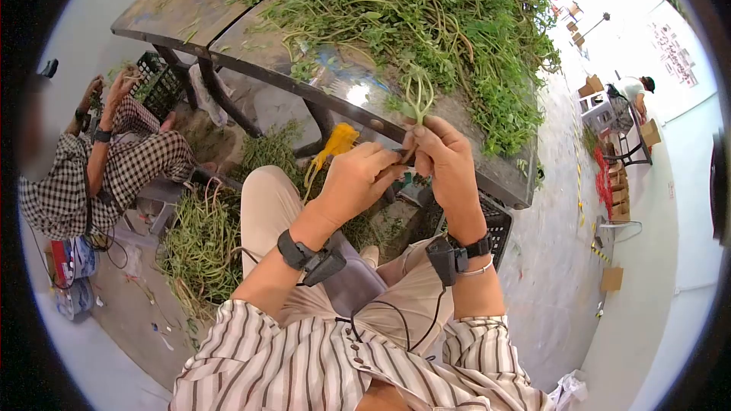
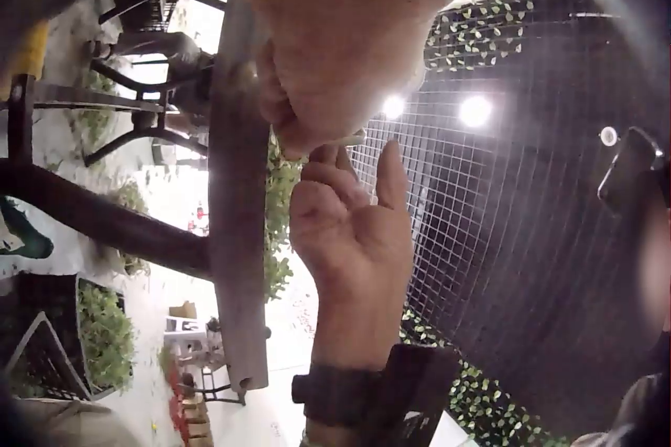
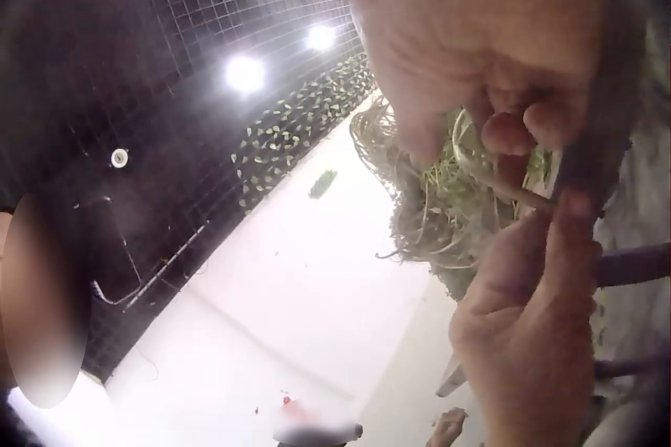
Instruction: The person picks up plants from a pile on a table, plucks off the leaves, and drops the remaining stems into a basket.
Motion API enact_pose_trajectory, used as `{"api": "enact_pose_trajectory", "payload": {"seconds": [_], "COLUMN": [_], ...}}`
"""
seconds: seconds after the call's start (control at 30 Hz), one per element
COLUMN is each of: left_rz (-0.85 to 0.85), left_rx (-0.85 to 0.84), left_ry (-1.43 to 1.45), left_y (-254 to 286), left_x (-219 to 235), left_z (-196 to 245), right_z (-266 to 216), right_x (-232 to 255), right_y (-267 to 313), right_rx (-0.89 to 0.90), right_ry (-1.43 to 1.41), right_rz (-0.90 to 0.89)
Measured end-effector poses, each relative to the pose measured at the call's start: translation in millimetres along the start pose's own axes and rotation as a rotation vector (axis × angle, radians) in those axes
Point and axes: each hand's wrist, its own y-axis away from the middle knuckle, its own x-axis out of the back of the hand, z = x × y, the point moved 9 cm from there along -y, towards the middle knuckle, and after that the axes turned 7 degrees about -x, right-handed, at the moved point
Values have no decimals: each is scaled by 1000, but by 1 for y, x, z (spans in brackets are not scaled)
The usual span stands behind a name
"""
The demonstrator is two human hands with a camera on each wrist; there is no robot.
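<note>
My right hand [image 1: 445,160] pinches a looped green stem [image 1: 419,99] near the table's front edge, the loops standing up above the fingers. My left hand [image 1: 354,179] meets it from the left with fingertips curled together. In the right wrist view the stem [image 3: 493,177] runs from under the right hand [image 3: 482,49] to the thumb and finger of the left hand [image 3: 535,332], which pinch its end. A small dark piece [image 1: 401,154] shows between the two hands; its kind is unclear. In the left wrist view, the left hand [image 2: 336,49] hides most of the grip.
A big heap of leafy stems [image 1: 426,15] covers much of the table [image 1: 251,42]. A yellow stringy bundle [image 1: 335,144] hangs at its edge. More cut greens [image 1: 199,247] lie on the floor at left, near another seated person [image 1: 114,160]. A black crate [image 1: 499,232] stands below right.
</note>
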Motion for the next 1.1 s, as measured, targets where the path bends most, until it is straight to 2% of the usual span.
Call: {"api": "enact_pose_trajectory", "payload": {"seconds": [0.03, 0.1, 0.27, 0.33, 0.37, 0.5, 0.53, 0.57, 0.6, 0.67, 0.7, 0.8, 0.93, 1.0, 1.1], "left_rz": [0, -24, 38, 70, 77, 39, 39, 30, 18, 11, 11, 67, 27, 101, 69], "left_rx": [0, 192, 331, 371, 400, 466, 467, 514, 560, 598, 638, 647, 701, 696, 751], "left_ry": [0, 163, 253, 298, 329, 472, 472, 591, 710, 778, 846, 988, 1108, 1223, 1263], "left_y": [-1, 2, 10, 8, 7, 3, 1, 1, 1, -2, -1, -10, -13, -17, -10], "left_x": [1, -2, -4, -5, -6, -17, -17, -22, -27, -33, -36, -35, -39, -34, -39], "left_z": [3, -7, -29, -37, -40, -45, -44, -42, -39, -37, -37, -34, -36, -31, -31], "right_z": [-1, -12, -48, -69, -71, -67, -61, -53, -43, -35, -41, -28, -14, -9, 4], "right_x": [0, 14, 41, 44, 52, 65, 65, 65, 67, 58, 43, 33, 21, 17, 17], "right_y": [2, 11, 34, 41, 43, 46, 46, 45, 44, 44, 47, 53, 61, 65, 65], "right_rx": [0, 81, 248, 386, 382, 371, 310, 248, 246, 354, 499, 446, 421, 463, 402], "right_ry": [0, -51, -151, -238, -243, -230, -49, 130, 126, 462, 577, 702, 798, 866, 921], "right_rz": [0, 128, 181, 157, 215, 253, 306, 358, 362, 366, 326, 329, 258, 258, 234]}}
